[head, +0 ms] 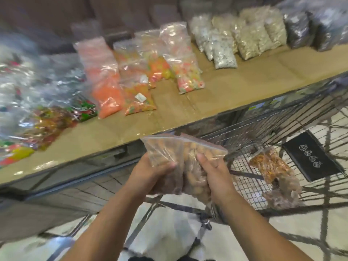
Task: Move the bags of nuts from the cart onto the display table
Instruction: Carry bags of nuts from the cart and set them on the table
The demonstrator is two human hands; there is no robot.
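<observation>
Nut bags (169, 153), two clear zip ones, hang side by side in the air in front of the desk (235, 95) edge, just left of the cart (263, 132). The left hand (150, 178) grips one and the right hand (216, 176) the other, thumbs pressed on the plastic. Another bag (271, 166) lies in the cart. Candy bags (131, 81) line the desk.

Tan table (235, 95) — orange candy bag (105, 91), black wire cart (263, 132).

Two held nut bags (165, 155), two loose bags (271, 166) in one cart (243, 166).
</observation>
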